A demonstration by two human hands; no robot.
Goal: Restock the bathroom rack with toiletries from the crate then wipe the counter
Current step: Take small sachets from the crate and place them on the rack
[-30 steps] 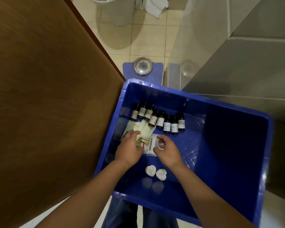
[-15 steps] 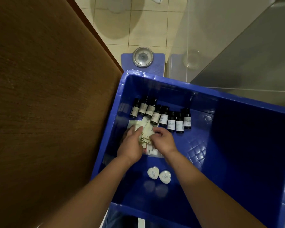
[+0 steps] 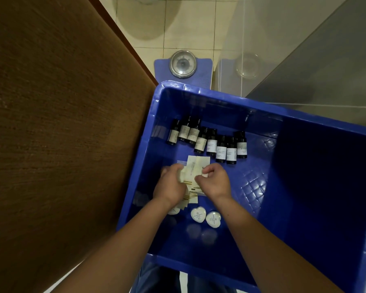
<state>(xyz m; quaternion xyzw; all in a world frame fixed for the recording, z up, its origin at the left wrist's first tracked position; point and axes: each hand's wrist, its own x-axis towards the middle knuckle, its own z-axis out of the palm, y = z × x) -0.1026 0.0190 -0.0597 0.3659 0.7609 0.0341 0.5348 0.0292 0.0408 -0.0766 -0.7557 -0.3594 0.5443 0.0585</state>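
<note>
A big blue crate point(image 3: 317, 132) fills the right half of the head view. Several small dark bottles point(image 3: 211, 142) with pale labels stand in a row at its far side. In front of them lies a pile of cream sachets point(image 3: 195, 169). My left hand point(image 3: 170, 186) and my right hand point(image 3: 215, 180) are both down in the crate, fingers curled round the sachets and gathering them together. White heart-shaped soaps point(image 3: 205, 216) lie on the crate floor just below my wrists; a third one point(image 3: 173, 210) is half hidden under my left forearm.
A brown wooden door point(image 3: 57, 127) stands close along the crate's left side. Beyond the crate a blue bathroom scale point(image 3: 183, 65) lies on the tiled floor. A glass panel point(image 3: 262, 49) and a grey wall point(image 3: 336, 70) rise at the right.
Both hands have closed in on the sachet pile and drawn it together. My right hand came left from a white packet onto the sachets. The view has shifted nearer the crate.
</note>
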